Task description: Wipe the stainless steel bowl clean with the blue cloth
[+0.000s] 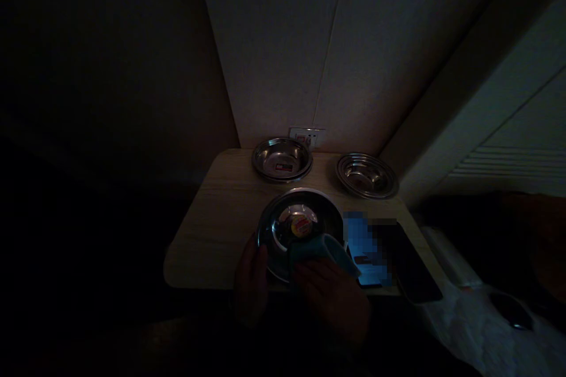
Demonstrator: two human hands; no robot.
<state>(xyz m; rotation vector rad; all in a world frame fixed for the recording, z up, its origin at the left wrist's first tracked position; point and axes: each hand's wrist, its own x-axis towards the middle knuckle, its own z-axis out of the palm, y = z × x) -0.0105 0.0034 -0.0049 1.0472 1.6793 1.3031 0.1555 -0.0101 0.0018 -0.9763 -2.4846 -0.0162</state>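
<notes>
A shiny metal bowl with a round yellow and red sticker sits at the front of the small table. My left hand grips its near left rim, thumb towards the inside. With my right hand I hold a teal cloth against the bowl's near right part. The fingers lie over the cloth, and one edge of it curls up to the right. Dim light hides the detail of both hands.
Behind, a stack of metal bowls stands by the wall socket; another stack is at the back right. A lit phone screen, partly blurred out, and a dark flat object lie on the table's right side.
</notes>
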